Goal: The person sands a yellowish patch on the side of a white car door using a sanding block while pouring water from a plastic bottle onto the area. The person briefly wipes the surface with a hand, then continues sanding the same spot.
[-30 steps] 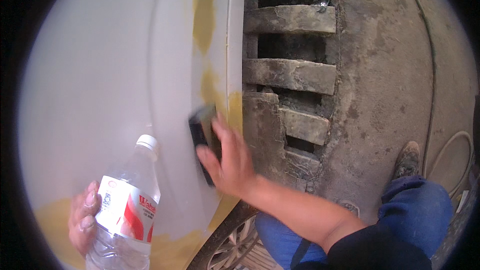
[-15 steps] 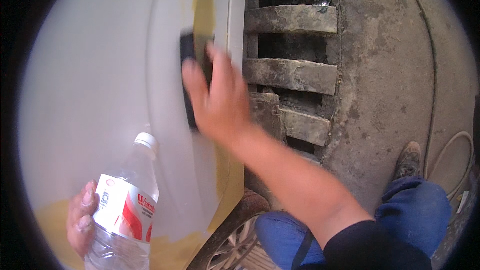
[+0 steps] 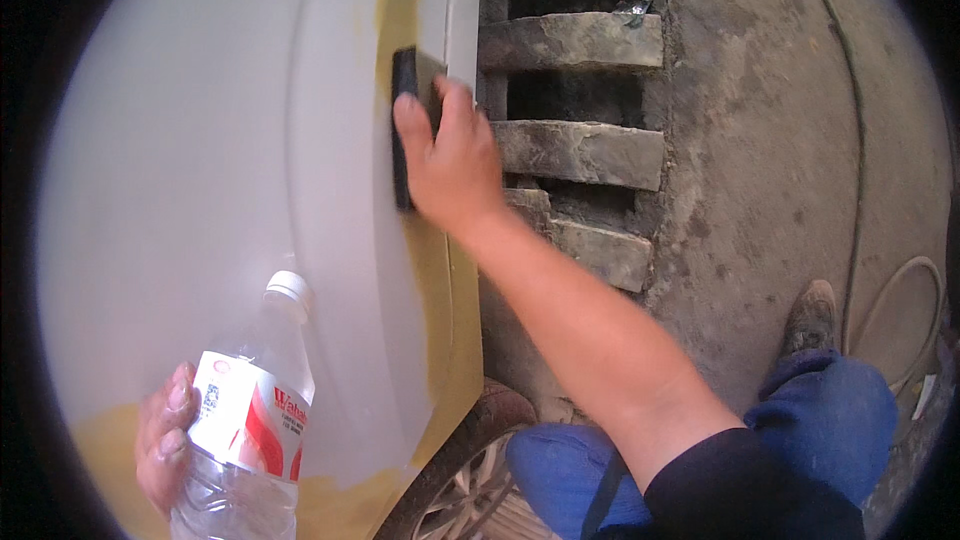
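Observation:
My right hand [image 3: 455,160] grips a dark sanding block [image 3: 403,130] and holds it flat against a pale grey car panel [image 3: 200,140]. The block lies over the yellowish-brown strip [image 3: 398,0] along the panel's right edge. At the lower left, my left hand [image 3: 165,435] is wrapped round a clear plastic bottle [image 3: 255,410] with a white cap [image 3: 290,288] and a red-and-white label. The bottle leans slightly to the right in front of the panel. Part of the left hand is hidden behind it.
A car wheel [image 3: 470,485] shows below the panel's corner. Right of the panel runs a drain trench with concrete slats [image 3: 580,150] and dark gaps. A hose [image 3: 860,140] lies along the stained concrete floor [image 3: 750,140] and loops near my shoe [image 3: 812,318].
My right hand and the sanding block have moved slightly up and to the right across the panel. The left hand and bottle stay almost where they were.

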A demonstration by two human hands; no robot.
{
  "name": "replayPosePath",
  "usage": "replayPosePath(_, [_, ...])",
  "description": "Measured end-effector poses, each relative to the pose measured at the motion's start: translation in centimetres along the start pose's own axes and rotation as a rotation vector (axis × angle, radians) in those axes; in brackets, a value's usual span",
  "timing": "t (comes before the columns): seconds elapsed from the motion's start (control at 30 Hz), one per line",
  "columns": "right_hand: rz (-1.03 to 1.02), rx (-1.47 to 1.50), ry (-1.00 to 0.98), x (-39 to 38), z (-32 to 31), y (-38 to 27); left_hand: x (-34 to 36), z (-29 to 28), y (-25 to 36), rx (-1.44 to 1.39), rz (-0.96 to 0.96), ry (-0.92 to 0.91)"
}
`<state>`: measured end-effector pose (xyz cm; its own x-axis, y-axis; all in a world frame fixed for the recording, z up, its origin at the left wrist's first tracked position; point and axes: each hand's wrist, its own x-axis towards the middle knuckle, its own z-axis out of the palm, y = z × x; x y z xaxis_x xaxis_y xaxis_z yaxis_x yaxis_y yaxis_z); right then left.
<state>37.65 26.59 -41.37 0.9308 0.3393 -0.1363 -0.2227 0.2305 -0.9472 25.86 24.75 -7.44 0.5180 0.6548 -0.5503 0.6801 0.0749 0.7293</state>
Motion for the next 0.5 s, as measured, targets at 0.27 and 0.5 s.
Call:
replayPosePath(0.27, [-0.158, 0.015, -0.096, -12.0, -0.9, 1.5, -1.0, -1.3, -2.5, 0.33, 0.425, 0.028])
replayPosePath(0.5, [-0.104, -0.06, -0.047, -8.0, -0.4, 1.9, 0.0, -1.3, -3.8, 0.661, 0.818, 0.018])
